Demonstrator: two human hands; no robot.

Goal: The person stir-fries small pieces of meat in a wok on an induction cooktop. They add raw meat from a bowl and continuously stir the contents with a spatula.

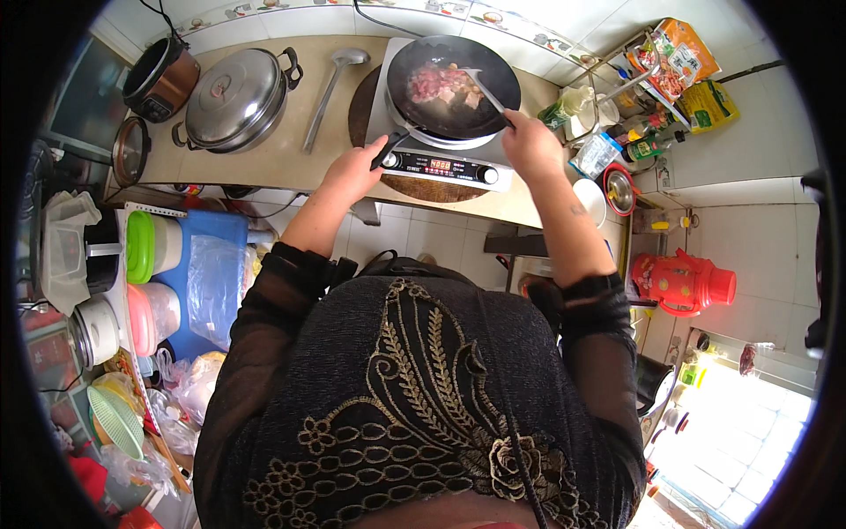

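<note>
My left hand (355, 168) grips the black handle (388, 151) of a dark wok (423, 114). The wok sits on an induction cooker (456, 166) with a lit red display. Pieces of pale and pinkish raw-looking meat (439, 84) lie in the wok, with a little steam above them. In my right hand (533, 147) is the dark-ended handle of a metal spatula (488, 92). Its blade reaches in among the meat at the wok's upper right.
Left of the cooker are a metal ladle (325, 99), a lidded steel pot (232, 99) and a brown rice cooker (160, 79). A rack with sauce bottles (644, 147) stands at the right, near a white bowl (590, 201). Farther right is a red thermos (681, 281).
</note>
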